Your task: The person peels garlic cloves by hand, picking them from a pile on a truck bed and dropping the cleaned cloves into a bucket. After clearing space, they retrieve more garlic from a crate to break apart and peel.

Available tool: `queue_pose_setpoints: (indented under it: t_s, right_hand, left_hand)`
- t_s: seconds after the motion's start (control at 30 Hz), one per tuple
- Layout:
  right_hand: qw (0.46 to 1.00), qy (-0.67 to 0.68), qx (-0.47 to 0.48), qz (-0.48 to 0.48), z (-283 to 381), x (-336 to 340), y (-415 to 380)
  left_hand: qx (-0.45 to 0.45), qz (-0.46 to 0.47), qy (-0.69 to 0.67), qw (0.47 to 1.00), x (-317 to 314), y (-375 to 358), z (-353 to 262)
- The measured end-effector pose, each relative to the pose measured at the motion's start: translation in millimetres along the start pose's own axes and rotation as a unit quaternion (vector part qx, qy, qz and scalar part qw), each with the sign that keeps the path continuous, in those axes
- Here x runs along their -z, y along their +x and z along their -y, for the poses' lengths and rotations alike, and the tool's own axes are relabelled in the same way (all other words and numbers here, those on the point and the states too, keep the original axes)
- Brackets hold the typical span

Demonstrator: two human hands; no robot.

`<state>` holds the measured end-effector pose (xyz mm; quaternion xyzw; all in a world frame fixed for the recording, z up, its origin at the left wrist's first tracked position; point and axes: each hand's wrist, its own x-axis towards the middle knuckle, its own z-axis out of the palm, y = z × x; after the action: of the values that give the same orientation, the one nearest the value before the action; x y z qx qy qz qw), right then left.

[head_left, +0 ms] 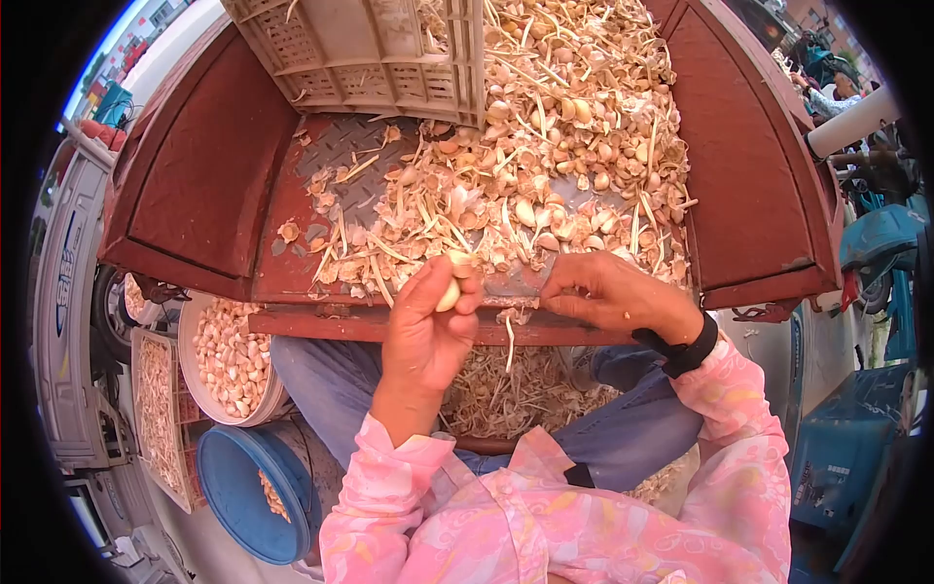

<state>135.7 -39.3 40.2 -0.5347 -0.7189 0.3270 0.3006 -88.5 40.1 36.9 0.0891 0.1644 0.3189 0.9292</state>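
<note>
My left hand (428, 316) is raised at the front edge of the red truck bed, its fingers closed around peeled garlic cloves (449, 295). To its right, my right hand (613, 292) is curled just over the bed's edge, thumb and fingers together; whatever they pinch, if anything, is hidden. Beyond both hands a pile of garlic cloves and dry skins (584, 127) spreads over the metal bed (355, 146). A thin stalk (510, 343) hangs over the edge between my hands.
A plastic crate (379, 78) stands tilted at the back left of the bed. On the left are a white bucket of cloves (277, 394), a blue bucket (229, 487) and a crate of garlic scraps (156, 409). Skins (506, 389) lie between my legs.
</note>
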Motion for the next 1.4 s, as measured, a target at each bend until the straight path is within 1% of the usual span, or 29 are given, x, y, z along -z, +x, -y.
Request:
queue_pose_setpoints:
  t_s: [0.03,0.1,0.13,0.17,0.2,0.27,0.3,0.33,0.4,0.47,0.53,0.57,0.6,0.67,0.7,0.73,0.77,0.8,0.83,0.87,0.9,0.97,1.0,1.03,1.1,1.2,1.27,1.33,1.4]
  right_hand:
    - [0.997,-0.031,0.068,0.020,0.9,-1.4,-2.3]
    - [0.995,-0.055,0.018,-0.077,-2.6,3.1,-0.9]
    - [0.990,-0.065,-0.005,-0.124,-4.8,6.9,1.4]
    - [0.977,-0.065,-0.103,-0.177,-7.8,15.9,4.2]
    - [0.962,-0.057,-0.134,-0.230,-22.9,24.4,5.0]
    - [0.951,-0.125,-0.147,-0.244,-43.6,44.3,4.2]
    - [0.943,-0.159,-0.154,-0.249,-49.2,50.4,5.6]
    - [0.945,-0.187,-0.140,-0.227,-51.4,52.8,7.3]
    - [0.945,-0.246,-0.113,-0.182,-53.5,56.5,8.9]
    - [0.936,-0.259,-0.103,-0.214,-50.5,45.0,11.1]
    - [0.922,-0.269,-0.086,-0.263,-50.5,37.6,13.6]
    - [0.912,-0.271,-0.078,-0.299,-51.3,34.7,13.6]
    - [0.899,-0.272,-0.069,-0.335,-51.3,32.9,12.7]
    - [0.921,-0.223,-0.124,-0.296,-41.3,43.5,4.4]
    - [0.929,-0.198,-0.150,-0.274,-38.7,50.1,-0.3]
    - [0.942,-0.182,-0.123,-0.253,-45.6,49.5,-6.2]
    - [0.939,-0.221,-0.114,-0.237,-44.9,47.7,-8.2]
    - [0.935,-0.257,-0.106,-0.221,-43.8,44.2,-10.0]
    - [0.929,-0.292,-0.097,-0.206,-43.2,41.0,-11.2]
    - [0.919,-0.319,-0.093,-0.213,-43.0,38.8,-12.0]
    - [0.919,-0.321,-0.083,-0.213,-43.7,38.9,-13.9]
    - [0.920,-0.327,-0.059,-0.210,-45.2,41.0,-15.1]
    - [0.917,-0.341,-0.060,-0.196,-43.1,41.4,-13.8]
    - [0.916,-0.354,-0.061,-0.181,-38.9,40.8,-11.0]
    - [0.909,-0.382,-0.062,-0.156,-38.5,36.7,-6.0]
    - [0.899,-0.410,-0.074,-0.134,-42.0,32.6,-1.7]
    - [0.903,-0.399,-0.100,-0.126,-42.2,29.9,-0.4]
    - [0.907,-0.388,-0.110,-0.123,-43.4,28.4,-1.5]
    - [0.907,-0.388,-0.113,-0.116,-45.3,28.0,-3.9]
  left_hand:
    - [-0.064,0.014,0.019,0.998,-0.9,-17.5,-26.3]
    - [-0.206,-0.014,0.112,0.972,17.9,-48.4,-86.9]
    - [-0.282,-0.126,0.205,0.929,33.5,-64.0,-117.8]
    - [-0.341,-0.212,0.289,0.869,52.9,-75.8,-144.4]
    - [-0.348,-0.281,0.300,0.842,83.7,-90.9,-175.3]
    - [-0.344,-0.404,0.286,0.798,148.1,-121.5,-224.8]
    - [-0.340,-0.435,0.271,0.789,166.0,-136.6,-237.2]
    - [-0.333,-0.466,0.256,0.779,178.0,-150.0,-243.5]
    - [-0.379,-0.412,0.210,0.801,192.0,-172.6,-246.3]
    - [-0.403,-0.352,0.192,0.823,167.6,-170.2,-222.8]
    - [-0.334,-0.313,0.117,0.881,99.9,-137.7,-163.0]
    - [-0.297,-0.291,0.080,0.906,81.2,-128.2,-142.0]
    - [-0.246,-0.220,0.019,0.944,78.2,-125.9,-129.1]
    - [-0.134,-0.068,-0.104,0.983,79.4,-123.4,-113.5]
    - [-0.163,-0.073,-0.083,0.980,81.3,-131.2,-116.1]
    - [-0.191,-0.078,-0.063,0.976,86.4,-147.8,-123.9]
    - [-0.219,-0.085,-0.041,0.971,95.4,-167.6,-133.5]
    - [-0.306,-0.192,0.035,0.932,116.9,-195.0,-150.6]
    - [-0.385,-0.293,0.112,0.868,136.5,-224.6,-163.8]
    - [-0.413,-0.411,0.202,0.787,140.4,-246.5,-163.3]
    - [-0.430,-0.517,0.285,0.683,145.2,-269.9,-161.5]
    - [-0.344,-0.615,0.401,0.586,204.0,-336.1,-162.7]
    - [-0.274,-0.653,0.398,0.583,216.5,-349.0,-151.8]
    - [-0.202,-0.688,0.393,0.575,228.3,-362.5,-140.7]
    - [-0.103,-0.672,0.446,0.583,292.1,-402.4,-135.6]
    - [-0.127,-0.661,0.529,0.516,309.3,-399.2,-140.3]
    - [-0.269,-0.620,0.666,0.314,256.5,-354.0,-142.7]
    - [-0.351,-0.551,0.640,0.406,177.8,-291.6,-143.9]
    - [-0.384,-0.484,0.600,0.509,91.1,-213.1,-117.6]
